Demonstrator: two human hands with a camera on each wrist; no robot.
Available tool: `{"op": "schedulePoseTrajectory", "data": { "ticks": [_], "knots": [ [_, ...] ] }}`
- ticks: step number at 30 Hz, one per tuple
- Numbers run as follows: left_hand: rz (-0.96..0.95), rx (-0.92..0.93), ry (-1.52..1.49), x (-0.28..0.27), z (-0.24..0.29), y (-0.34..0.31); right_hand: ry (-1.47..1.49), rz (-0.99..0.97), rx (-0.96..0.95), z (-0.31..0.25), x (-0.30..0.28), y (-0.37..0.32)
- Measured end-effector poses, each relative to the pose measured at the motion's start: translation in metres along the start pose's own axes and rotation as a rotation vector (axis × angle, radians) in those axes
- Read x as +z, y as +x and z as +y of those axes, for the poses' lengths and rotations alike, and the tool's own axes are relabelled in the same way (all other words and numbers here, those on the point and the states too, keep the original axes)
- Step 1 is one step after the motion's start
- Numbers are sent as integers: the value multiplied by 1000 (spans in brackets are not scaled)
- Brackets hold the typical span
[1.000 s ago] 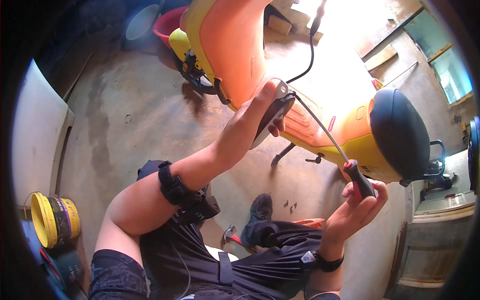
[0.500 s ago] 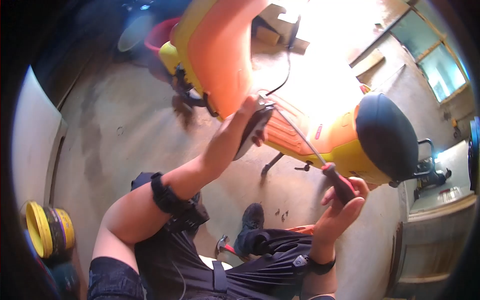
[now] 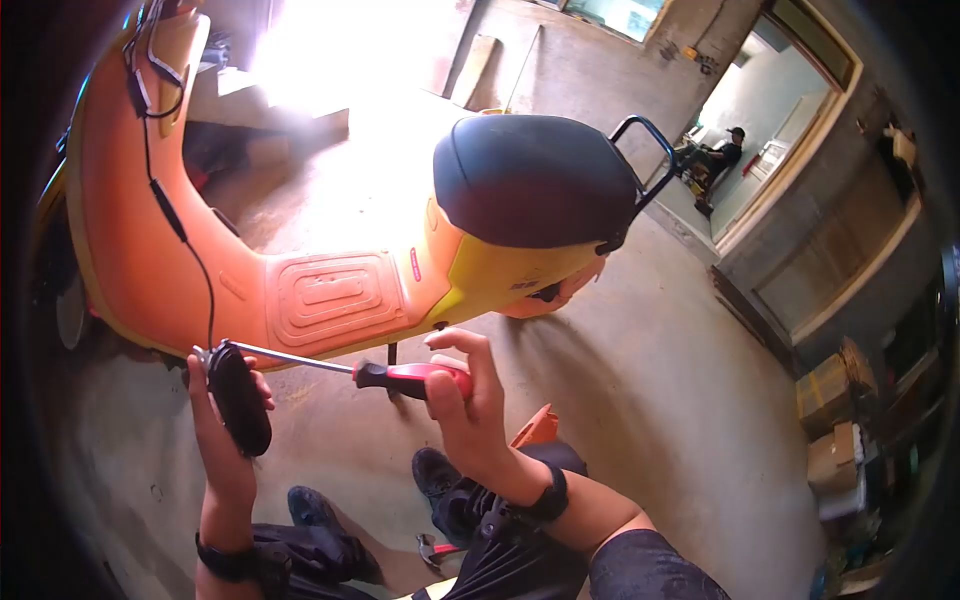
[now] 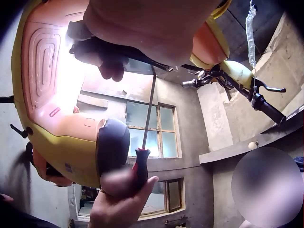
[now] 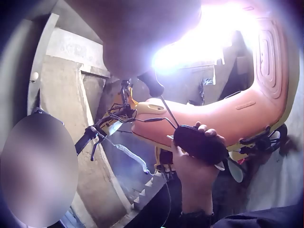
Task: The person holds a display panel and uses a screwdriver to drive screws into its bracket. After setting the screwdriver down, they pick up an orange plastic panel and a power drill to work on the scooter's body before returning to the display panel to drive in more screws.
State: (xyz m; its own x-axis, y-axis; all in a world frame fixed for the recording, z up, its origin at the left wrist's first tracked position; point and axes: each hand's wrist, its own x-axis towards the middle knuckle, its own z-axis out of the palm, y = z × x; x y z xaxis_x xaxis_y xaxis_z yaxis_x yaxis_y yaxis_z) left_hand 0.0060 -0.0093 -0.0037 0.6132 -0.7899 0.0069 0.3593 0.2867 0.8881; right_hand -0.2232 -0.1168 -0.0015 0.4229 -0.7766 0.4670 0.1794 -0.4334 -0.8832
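My left hand [image 3: 210,430] grips a black oval housing [image 3: 240,400] with a small metal bracket [image 3: 203,354] at its top end. A thin black cable [image 3: 205,285] runs up from there along the scooter. In my right hand [image 3: 478,425] is a screwdriver [image 3: 395,376] with a red and black handle, held by the fingers and thumb. Its long steel shaft points left, the tip right at the bracket end of the housing. The right wrist view shows the fingers of the left hand wrapped round the black housing [image 5: 199,144].
An orange and yellow scooter [image 3: 330,300] with a black seat [image 3: 535,180] stands just beyond both hands. A hammer [image 3: 436,549] lies on the floor by my feet, near an orange piece [image 3: 537,427]. Cardboard boxes [image 3: 835,390] are at the right; another person [image 3: 722,160] is beyond the doorway.
The head view has swung right, so the scooter and left hand appear further left. The screwdriver, steeply slanted before, now lies nearly level in view. Both hands keep their holds.
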Motion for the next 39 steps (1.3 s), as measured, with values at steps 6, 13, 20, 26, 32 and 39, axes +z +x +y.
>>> {"op": "schedulePoseTrajectory", "data": {
  "ticks": [6, 13, 20, 26, 32, 39],
  "knots": [
    [57, -18, 25, 8, 3, -3, -68, 67, -193, 4, 7, 4],
    [73, -45, -3, 7, 1, 0, -21, -11, 75, 2, -3, 4],
    [92, -52, -8, 12, 5, -3, -75, 36, -149, 6, 7, 5],
    [112, -59, 55, 6, 3, -3, -100, -42, 71, 6, -2, 6],
    [106, -85, 41, 8, 5, -4, -71, 94, -216, 6, 10, 5],
    [99, -94, 53, 10, 2, -4, -51, -14, -16, 11, 0, 7]
  ]
}}
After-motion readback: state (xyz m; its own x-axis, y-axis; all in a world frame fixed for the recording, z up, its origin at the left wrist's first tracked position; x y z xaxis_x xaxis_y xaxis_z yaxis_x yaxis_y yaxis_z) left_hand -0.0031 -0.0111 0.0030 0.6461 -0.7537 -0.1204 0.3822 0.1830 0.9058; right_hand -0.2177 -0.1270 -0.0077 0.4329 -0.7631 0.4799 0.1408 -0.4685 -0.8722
